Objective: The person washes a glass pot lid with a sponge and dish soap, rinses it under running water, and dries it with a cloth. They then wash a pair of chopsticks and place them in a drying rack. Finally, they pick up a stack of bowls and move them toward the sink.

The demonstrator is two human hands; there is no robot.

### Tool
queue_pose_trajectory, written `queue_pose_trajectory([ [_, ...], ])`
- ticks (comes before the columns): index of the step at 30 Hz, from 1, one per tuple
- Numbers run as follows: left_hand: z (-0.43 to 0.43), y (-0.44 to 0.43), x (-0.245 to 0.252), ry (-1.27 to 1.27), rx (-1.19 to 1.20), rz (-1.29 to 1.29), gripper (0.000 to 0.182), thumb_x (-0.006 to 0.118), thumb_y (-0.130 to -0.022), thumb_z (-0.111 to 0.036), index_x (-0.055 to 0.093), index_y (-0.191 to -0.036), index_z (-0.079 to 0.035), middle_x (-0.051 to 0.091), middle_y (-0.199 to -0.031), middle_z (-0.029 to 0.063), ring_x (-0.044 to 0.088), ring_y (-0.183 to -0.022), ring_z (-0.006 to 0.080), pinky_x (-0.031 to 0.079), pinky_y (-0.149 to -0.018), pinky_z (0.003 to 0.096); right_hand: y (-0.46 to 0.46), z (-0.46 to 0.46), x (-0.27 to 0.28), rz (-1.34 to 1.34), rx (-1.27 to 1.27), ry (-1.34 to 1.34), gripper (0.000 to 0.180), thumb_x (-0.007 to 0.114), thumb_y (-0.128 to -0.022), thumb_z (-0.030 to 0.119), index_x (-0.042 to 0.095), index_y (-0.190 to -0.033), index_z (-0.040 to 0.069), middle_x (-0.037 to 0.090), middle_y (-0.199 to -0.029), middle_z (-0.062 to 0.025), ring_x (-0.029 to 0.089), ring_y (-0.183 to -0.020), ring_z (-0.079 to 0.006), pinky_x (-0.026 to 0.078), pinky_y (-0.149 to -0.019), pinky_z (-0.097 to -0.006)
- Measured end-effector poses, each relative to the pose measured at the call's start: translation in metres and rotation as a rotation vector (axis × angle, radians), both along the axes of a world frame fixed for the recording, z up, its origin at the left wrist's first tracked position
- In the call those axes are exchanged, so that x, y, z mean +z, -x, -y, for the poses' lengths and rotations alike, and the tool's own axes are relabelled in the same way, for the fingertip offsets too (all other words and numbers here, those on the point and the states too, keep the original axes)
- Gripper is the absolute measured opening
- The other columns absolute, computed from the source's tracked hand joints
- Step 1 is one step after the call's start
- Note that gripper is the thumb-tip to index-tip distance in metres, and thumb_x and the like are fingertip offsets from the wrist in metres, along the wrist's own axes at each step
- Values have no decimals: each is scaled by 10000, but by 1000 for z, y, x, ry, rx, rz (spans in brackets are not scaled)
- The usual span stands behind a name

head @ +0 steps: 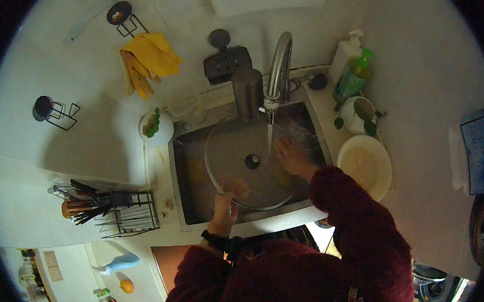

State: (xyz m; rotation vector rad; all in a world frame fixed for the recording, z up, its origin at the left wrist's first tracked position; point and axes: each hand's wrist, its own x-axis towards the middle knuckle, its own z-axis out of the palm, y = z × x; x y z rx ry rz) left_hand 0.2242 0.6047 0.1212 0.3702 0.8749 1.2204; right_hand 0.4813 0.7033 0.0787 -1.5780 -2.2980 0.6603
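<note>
A round glass pot lid (242, 144) with a clear rim and a dark centre knob lies tilted over the steel sink (187, 208). My left hand (229, 198) grips its near left edge, some fingers seen through the glass. Water runs from the curved faucet (279, 69) onto the lid's right side. Just right of the stream, my right hand (292, 154) rests on or just above the glass, fingers spread and somewhat blurred; whether it touches is hard to tell.
A cream basin (365, 164), a potted plant (357, 115) and a green pump bottle (352, 78) stand right of the sink. On the left are a white plant pot (157, 128) and a wire rack of utensils (132, 213). Yellow gloves (147, 60) hang on the wall.
</note>
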Motion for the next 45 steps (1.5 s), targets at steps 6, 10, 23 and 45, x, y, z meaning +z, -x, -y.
queue_pose_trajectory([
  [6, -6, -6, 2, 63, -89, -105, 482, 537, -762, 22, 409, -1222, -43, 570, -1065, 139, 620, -923, 278, 559, -792, 386, 107, -4, 15, -547, 278, 104, 433, 458, -914, 319, 450, -1249, 45, 519, -1209, -169, 531, -1048, -337, 428, -882, -423],
  [10, 2, -6, 15, 24, -135, -25, 555, 531, -732, 25, 385, -1266, -21, 566, -1123, 181, 596, -1003, 325, 532, -848, 412, 128, -6, 11, -494, 495, -283, 469, 475, -905, 327, 425, -1289, 63, 479, -1251, -162, 496, -1071, -321, 406, -912, -431],
  [23, -6, -13, 28, 144, 0, -46, 622, 424, -711, 53, 328, -1323, 5, 539, -1108, 240, 595, -956, 327, 529, -815, 425, -13, 10, -42, 127, 288, -93, 523, 531, -883, 299, 386, -1334, 78, 408, -1308, -166, 450, -1113, -335, 385, -944, -446],
  [45, -114, -106, 62, 10, -152, -359, 335, 563, -890, -314, 552, -1061, -26, 575, -1026, 91, 540, -971, 244, 449, -873, 418, -7, 52, 119, -418, -256, -249, 345, 650, -802, 230, 616, -1116, 91, 656, -900, -144, 635, -776, -290, 500, -694, -377],
])
